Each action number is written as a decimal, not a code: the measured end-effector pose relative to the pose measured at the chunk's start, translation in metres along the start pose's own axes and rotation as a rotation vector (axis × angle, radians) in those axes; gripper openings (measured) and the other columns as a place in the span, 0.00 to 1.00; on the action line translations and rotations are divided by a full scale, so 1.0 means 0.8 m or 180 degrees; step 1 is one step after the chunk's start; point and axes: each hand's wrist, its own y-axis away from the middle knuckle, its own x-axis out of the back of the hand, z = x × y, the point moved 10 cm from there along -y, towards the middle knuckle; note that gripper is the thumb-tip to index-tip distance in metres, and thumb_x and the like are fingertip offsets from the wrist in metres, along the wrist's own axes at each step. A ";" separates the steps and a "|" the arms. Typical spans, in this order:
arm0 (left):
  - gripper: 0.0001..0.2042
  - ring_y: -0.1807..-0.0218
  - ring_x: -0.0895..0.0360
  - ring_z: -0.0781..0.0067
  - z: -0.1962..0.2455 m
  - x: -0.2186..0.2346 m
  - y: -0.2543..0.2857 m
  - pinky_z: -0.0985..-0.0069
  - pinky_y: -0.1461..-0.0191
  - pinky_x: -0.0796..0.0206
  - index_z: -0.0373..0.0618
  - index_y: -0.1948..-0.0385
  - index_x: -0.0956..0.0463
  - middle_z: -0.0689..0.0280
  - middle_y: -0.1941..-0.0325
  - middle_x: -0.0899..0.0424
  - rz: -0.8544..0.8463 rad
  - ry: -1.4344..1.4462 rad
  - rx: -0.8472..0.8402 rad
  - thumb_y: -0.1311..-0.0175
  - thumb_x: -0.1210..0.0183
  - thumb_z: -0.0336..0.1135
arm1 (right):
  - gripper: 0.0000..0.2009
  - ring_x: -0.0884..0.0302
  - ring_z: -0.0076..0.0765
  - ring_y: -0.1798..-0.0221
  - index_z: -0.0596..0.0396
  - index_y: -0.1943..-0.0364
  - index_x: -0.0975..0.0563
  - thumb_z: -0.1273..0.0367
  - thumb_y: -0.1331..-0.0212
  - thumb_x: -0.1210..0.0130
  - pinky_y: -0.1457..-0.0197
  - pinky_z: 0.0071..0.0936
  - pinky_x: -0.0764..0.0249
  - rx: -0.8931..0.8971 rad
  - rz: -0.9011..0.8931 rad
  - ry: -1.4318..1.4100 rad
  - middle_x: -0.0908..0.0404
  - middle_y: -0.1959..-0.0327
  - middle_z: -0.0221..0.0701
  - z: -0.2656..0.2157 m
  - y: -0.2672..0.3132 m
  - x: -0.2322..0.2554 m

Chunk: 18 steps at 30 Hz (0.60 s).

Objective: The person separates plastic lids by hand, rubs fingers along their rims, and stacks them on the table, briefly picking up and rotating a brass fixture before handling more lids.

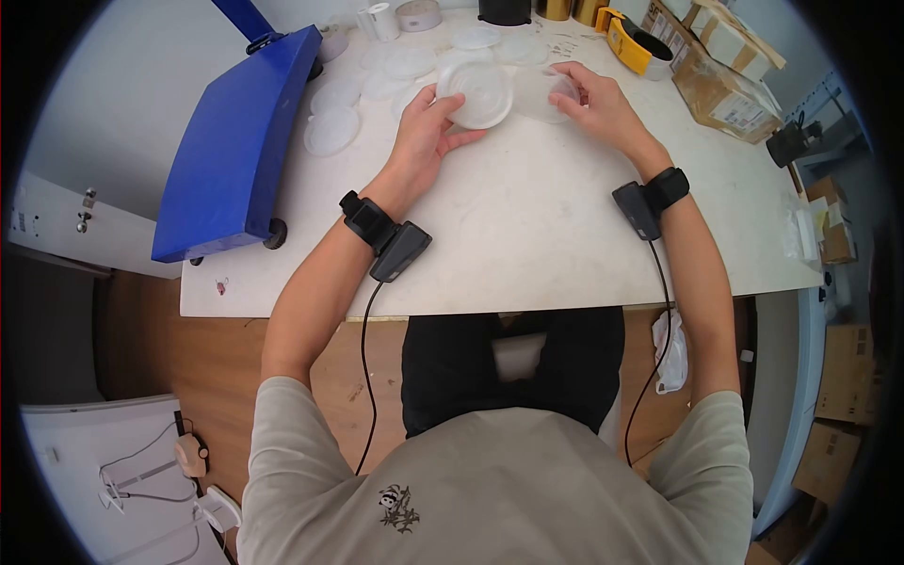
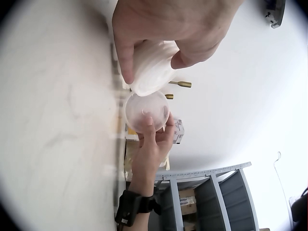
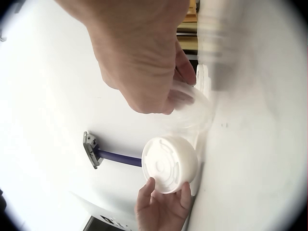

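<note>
Above the white table, the left hand (image 1: 422,132) grips a thick stack of round, whitish lids (image 1: 482,94), thumb on the near face. The stack's ridged side (image 2: 151,70) shows in the left wrist view, and its flat round face (image 3: 161,163) in the right wrist view. Just to the right, the right hand (image 1: 607,108) pinches a thin translucent lid (image 1: 535,97) by its right part, thumb on the face turned to the person. The two rims lie close together; whether they touch I cannot tell.
Several loose translucent lids (image 1: 331,130) lie at the table's back left. A blue metal platform (image 1: 235,141) stands on the left. Cardboard boxes (image 1: 730,99) and a yellow tape dispenser (image 1: 626,42) are at the back right, with a black container (image 1: 506,11) at the back.
</note>
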 end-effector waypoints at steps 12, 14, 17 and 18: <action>0.16 0.42 0.25 0.68 0.001 0.006 -0.001 0.63 0.42 0.25 0.40 0.45 0.32 0.62 0.42 0.25 0.0095 -0.0015 -0.0087 0.30 0.48 0.34 | 0.13 0.22 0.21 0.64 0.56 0.52 0.29 0.70 0.37 0.42 0.61 0.22 0.22 -0.0051 0.0090 -0.1846 0.19 0.66 0.30 -0.004 -0.002 -0.005; 0.16 0.42 0.25 0.67 0.003 0.001 0.001 0.63 0.42 0.25 0.40 0.44 0.33 0.61 0.42 0.25 0.0028 -0.0009 -0.0097 0.30 0.48 0.34 | 0.12 0.22 0.21 0.63 0.55 0.53 0.29 0.70 0.37 0.42 0.60 0.22 0.22 -0.0026 -0.0100 -0.1945 0.19 0.65 0.29 -0.006 -0.002 -0.014; 0.16 0.42 0.25 0.66 0.003 -0.004 0.002 0.63 0.42 0.25 0.40 0.44 0.33 0.61 0.42 0.25 -0.0075 -0.0017 -0.0111 0.30 0.47 0.35 | 0.10 0.23 0.19 0.61 0.54 0.55 0.28 0.69 0.36 0.42 0.58 0.21 0.24 -0.0115 -0.0401 -0.1953 0.20 0.63 0.27 -0.010 0.001 -0.030; 0.16 0.41 0.25 0.66 0.001 -0.004 0.001 0.63 0.42 0.25 0.40 0.44 0.33 0.61 0.42 0.25 -0.0090 0.0003 -0.0103 0.30 0.47 0.35 | 0.09 0.24 0.18 0.60 0.54 0.55 0.28 0.69 0.36 0.42 0.57 0.20 0.25 -0.0237 -0.0490 -0.1858 0.20 0.62 0.26 -0.008 0.002 -0.034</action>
